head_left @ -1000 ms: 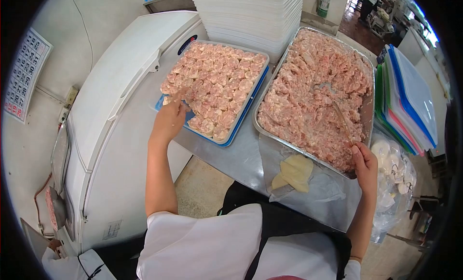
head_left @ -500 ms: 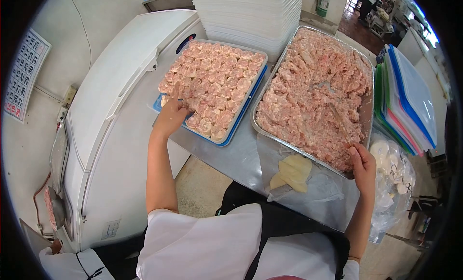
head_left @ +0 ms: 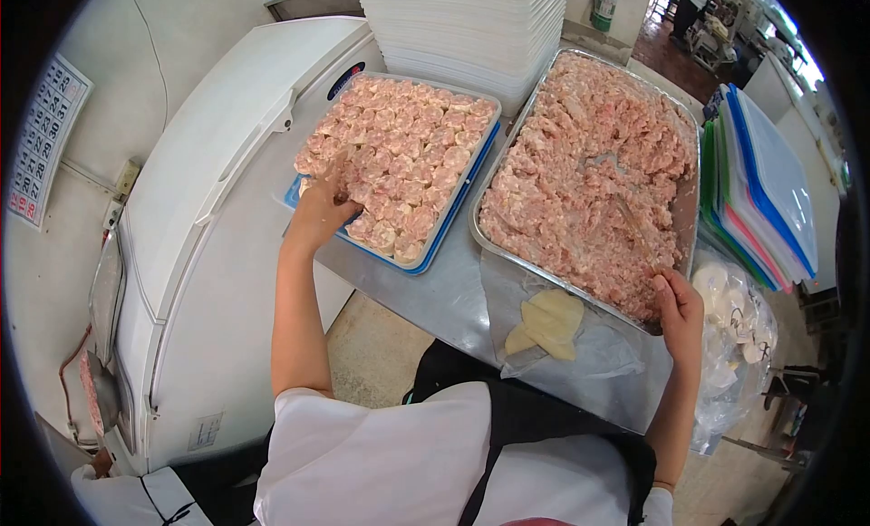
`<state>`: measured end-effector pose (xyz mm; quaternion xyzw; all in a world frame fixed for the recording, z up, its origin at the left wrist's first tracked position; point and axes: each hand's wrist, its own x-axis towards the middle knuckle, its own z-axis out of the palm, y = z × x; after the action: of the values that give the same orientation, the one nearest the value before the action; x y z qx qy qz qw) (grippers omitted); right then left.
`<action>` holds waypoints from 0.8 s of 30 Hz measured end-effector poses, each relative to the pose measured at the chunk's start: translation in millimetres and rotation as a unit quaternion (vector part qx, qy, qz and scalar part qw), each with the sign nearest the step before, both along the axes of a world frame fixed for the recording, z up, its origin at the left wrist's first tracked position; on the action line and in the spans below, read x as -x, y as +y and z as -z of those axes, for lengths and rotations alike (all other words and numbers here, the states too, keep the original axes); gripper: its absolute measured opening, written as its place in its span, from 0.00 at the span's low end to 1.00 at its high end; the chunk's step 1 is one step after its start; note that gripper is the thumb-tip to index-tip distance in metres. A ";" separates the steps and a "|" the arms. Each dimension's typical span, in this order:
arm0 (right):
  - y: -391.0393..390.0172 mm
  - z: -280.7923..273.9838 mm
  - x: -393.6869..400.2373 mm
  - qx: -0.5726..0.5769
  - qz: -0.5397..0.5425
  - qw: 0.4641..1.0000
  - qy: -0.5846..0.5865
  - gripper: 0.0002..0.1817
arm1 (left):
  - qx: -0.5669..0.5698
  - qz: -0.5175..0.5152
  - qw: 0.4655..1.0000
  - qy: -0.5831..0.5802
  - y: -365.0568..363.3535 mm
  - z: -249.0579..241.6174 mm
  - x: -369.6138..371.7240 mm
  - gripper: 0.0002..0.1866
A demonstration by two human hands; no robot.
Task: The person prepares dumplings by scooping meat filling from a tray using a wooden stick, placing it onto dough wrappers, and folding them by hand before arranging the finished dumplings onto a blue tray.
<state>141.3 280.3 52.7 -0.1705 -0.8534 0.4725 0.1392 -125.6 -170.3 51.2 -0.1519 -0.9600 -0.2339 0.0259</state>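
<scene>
My left hand (head_left: 317,213) reaches over the near-left corner of a tray packed with open-topped meat dumplings (head_left: 412,132). Its fingers stretch onto the dumplings, with the thumb held apart; nothing shows in its grasp. My right hand (head_left: 680,310) is at the near-right corner of a deep metal pan (head_left: 580,283) of raw minced meat (head_left: 589,173). Its fingers are closed around a thin, flat, meat-smeared spatula (head_left: 642,229) lying against the filling. Pale yellow round wrappers (head_left: 553,322) rest on clear plastic, just in front of the pan.
A tall stack of white trays (head_left: 462,37) stands behind. Coloured lids (head_left: 761,182) and a plastic bag of pale round pieces (head_left: 734,336) are at the right. A white freezer (head_left: 217,164) borders the left, where another person's sleeve (head_left: 109,490) shows low down.
My left hand has opened from a pointing shape, its fingers now extending over the dumplings. My right hand stays at the pan's corner with the spatula. The view has shifted slightly.
</scene>
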 end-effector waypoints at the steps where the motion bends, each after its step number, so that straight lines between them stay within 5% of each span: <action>1: -0.4 -0.4 0.3 -0.005 -0.004 1.000 0.000 0.12 | 0.001 0.000 1.000 0.000 -1.5 -2.4 -2.6 0.47; 4: -0.3 2.2 -0.2 -0.004 0.001 1.000 0.015 0.12 | -0.039 0.013 0.997 -0.062 -6.5 -17.6 -11.2 0.44; 7: -4.6 0.4 1.3 -0.047 -0.012 0.997 0.064 0.11 | 0.061 -0.028 0.998 -0.016 -15.8 -28.5 -9.9 0.40; 9: -5.1 -1.2 0.7 -0.039 -0.009 0.998 0.054 0.12 | 0.135 -0.141 0.979 0.051 -24.6 -35.3 -4.7 0.38; 15: -5.7 -1.8 1.4 -0.053 -0.011 0.998 0.044 0.12 | 0.233 -0.152 0.960 0.037 -39.3 -28.7 12.9 0.42; 24: -5.6 -1.8 2.1 -0.047 -0.009 0.999 0.026 0.11 | 0.199 -0.153 0.968 0.015 -41.4 -9.9 33.8 0.45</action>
<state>139.2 274.6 54.5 -0.1436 -0.8723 0.4375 0.1645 -159.4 -211.7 61.2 -0.0091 -0.9985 -0.0295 0.0448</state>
